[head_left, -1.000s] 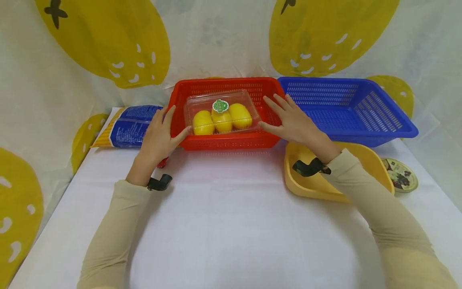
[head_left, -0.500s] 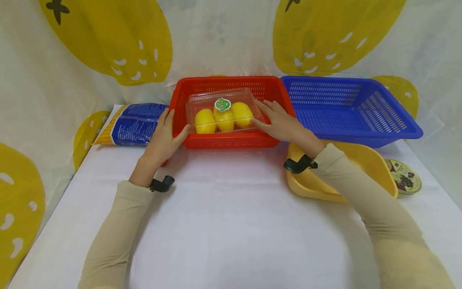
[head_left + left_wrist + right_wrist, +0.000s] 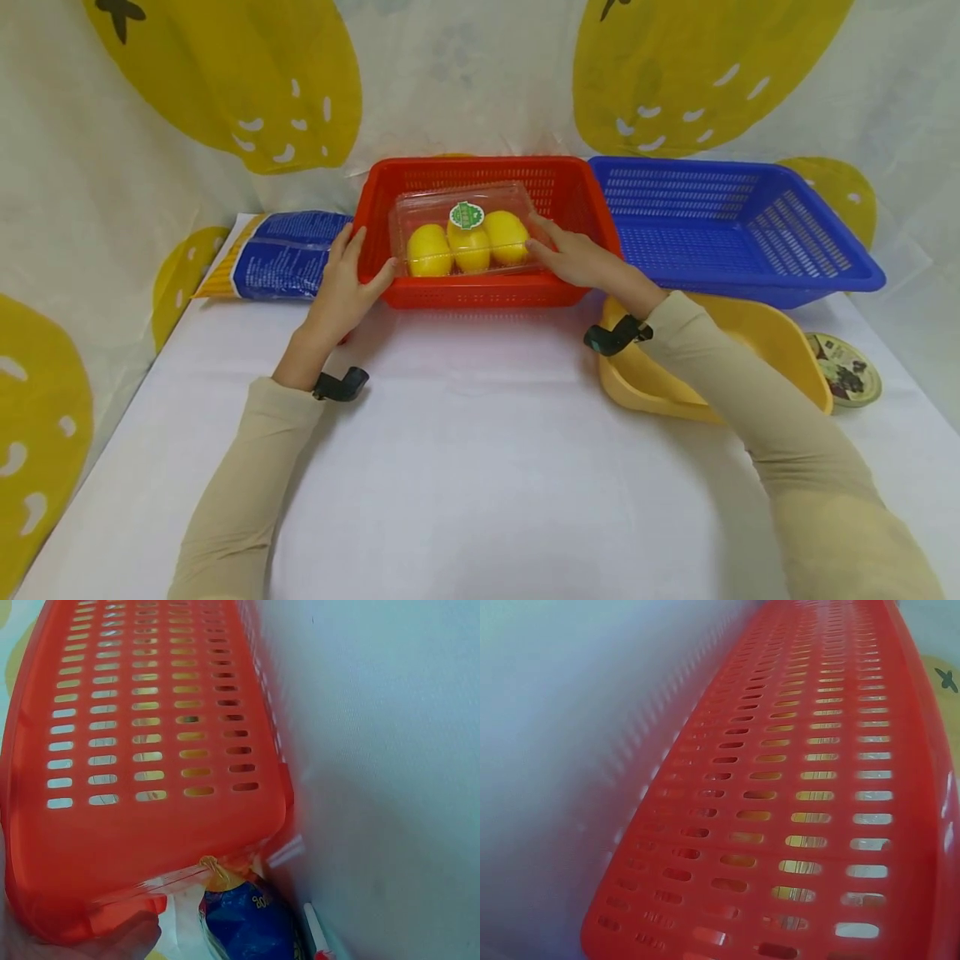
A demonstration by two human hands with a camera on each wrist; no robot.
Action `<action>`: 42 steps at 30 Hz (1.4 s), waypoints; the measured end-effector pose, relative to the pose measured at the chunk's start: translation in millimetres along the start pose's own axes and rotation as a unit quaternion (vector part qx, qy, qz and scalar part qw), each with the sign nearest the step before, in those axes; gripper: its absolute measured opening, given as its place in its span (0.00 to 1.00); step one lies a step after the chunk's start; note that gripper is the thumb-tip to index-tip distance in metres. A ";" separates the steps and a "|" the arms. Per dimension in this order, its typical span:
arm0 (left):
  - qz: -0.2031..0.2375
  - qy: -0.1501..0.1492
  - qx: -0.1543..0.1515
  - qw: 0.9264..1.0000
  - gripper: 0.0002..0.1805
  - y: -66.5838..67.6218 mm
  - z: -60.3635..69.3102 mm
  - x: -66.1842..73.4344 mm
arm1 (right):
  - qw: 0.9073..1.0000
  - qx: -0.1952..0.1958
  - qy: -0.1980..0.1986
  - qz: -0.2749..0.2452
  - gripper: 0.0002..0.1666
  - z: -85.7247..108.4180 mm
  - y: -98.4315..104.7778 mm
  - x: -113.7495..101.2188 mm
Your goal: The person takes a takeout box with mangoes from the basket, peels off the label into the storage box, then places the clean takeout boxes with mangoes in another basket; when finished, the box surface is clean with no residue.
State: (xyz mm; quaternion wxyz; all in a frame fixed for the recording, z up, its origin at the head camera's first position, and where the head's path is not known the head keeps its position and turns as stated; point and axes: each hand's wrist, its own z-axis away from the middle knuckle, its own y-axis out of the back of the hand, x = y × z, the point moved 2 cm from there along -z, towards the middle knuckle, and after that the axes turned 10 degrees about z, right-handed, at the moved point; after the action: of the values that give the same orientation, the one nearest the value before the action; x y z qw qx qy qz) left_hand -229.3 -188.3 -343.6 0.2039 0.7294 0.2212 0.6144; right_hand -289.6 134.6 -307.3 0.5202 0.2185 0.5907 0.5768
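A clear plastic box with yellow fruits and a green-white label lies slightly askew in the red basket. My left hand is at the basket's left front corner, its thumb near the front rim; in the left wrist view, fingers show beside the basket's end wall. My right hand reaches over the front right rim, fingertips at the box's right side. Both hands have their fingers extended. The right wrist view shows the perforated basket wall, with no hand visible.
Right of the red basket stands a blue basket. Before it are a yellow tub, partly under my right forearm, and a round tin. A blue and yellow packet lies at the left. A patterned cloth hangs behind.
My right hand has moved left and inward from the basket's right rim to the box's right side. My left hand has stayed at the left corner. The view has shifted slightly.
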 end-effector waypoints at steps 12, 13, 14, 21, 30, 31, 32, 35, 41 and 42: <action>0.048 0.000 0.010 0.999 0.47 -2.4 -0.4 -1.5 | 0.997 0.021 -0.016 -0.076 0.36 -4.7 0.1 4.0; 0.049 0.001 0.010 0.999 0.47 -2.6 -0.4 -1.8 | 0.996 0.023 -0.023 -0.088 0.36 -4.4 0.1 4.1; 0.050 0.001 0.010 0.999 0.47 -2.7 -0.2 -2.0 | 0.994 0.026 -0.030 -0.098 0.36 -4.1 0.2 4.3; 0.049 0.004 0.008 0.999 0.47 -2.3 0.6 -1.6 | 0.981 0.055 -0.048 -0.181 0.36 -2.7 2.0 5.0; 0.058 0.001 0.012 0.998 0.46 -2.1 -0.4 0.2 | 0.968 0.060 -0.094 -0.226 0.42 0.7 9.4 4.5; 0.058 0.001 0.012 0.998 0.46 -2.1 -0.3 0.3 | 0.967 0.059 -0.099 -0.228 0.42 0.6 9.4 5.2; 0.057 0.000 0.013 0.998 0.46 -2.2 -0.2 0.4 | 0.966 0.059 -0.100 -0.232 0.41 0.5 9.6 5.6; 0.056 -0.001 0.013 0.998 0.46 -2.3 0.2 0.7 | 0.963 0.053 -0.096 -0.245 0.38 0.8 10.3 6.7; 0.057 -0.001 0.010 0.998 0.46 -2.9 0.8 0.1 | 0.956 0.048 -0.111 -0.266 0.34 1.3 11.0 7.1; 0.058 -0.001 0.010 0.998 0.46 -2.9 0.8 0.0 | 0.955 0.049 -0.112 -0.269 0.34 1.0 11.0 6.9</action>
State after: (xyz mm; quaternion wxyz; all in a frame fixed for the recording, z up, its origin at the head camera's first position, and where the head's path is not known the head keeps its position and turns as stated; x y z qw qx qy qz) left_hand -228.8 -185.9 -345.4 0.1611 0.7435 0.1844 0.6223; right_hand -295.0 143.7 -299.5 0.7079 0.1400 0.5930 0.3573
